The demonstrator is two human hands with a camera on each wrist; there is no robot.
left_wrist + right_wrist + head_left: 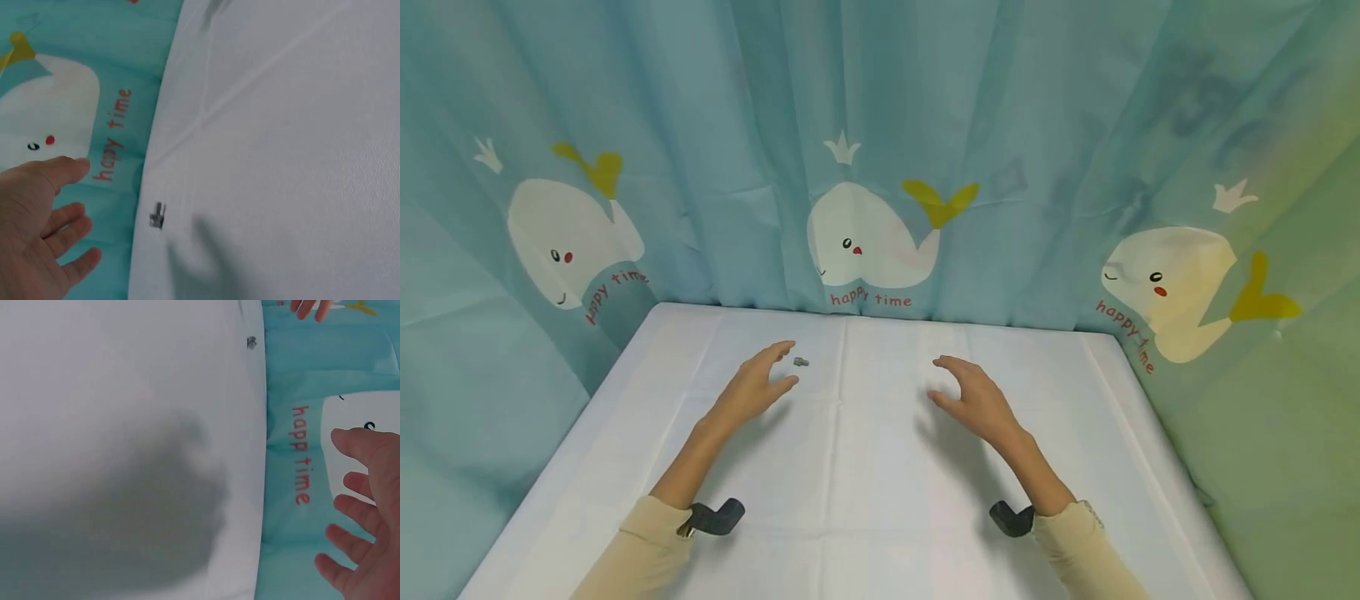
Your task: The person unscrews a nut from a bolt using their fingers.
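Showing released at the left hand [752, 387], with fingers loosely bent and thumb set apart from them. Showing released likewise at the right hand [973, 400], with thumb and relaxed fingers spread apart. Holding both hands raised over a white-covered table [880, 475], with a soft shadow [958, 446] below the right.

Finding a small grey metal piece [801, 362] on that table, just beyond the left fingertips, about level with the gap between thumb and fingers, and touching neither. Placing it well apart from the right hand, off to that hand's left.

Lying with its long axis roughly crosswise, from the left hand's side toward the right hand's side, dipping slightly at the far end from the left hand. Bearing its thicker, blocky end toward the left hand; pointing its narrower end away from that hand. Cannot tell the exact form of the narrow end, owing to small size. Cannot confirm the pointing from the right wrist view.

Noting a crease [838, 402] in the cover between the hands, right of the metal piece. Recording beyond both hands a blue-green curtain [700, 100] printed with white whales [880, 246] and red lettering [871, 300]. Recording behind the hands pale sleeves [643, 537], with black wrist-worn pieces [718, 518] jutting inward.
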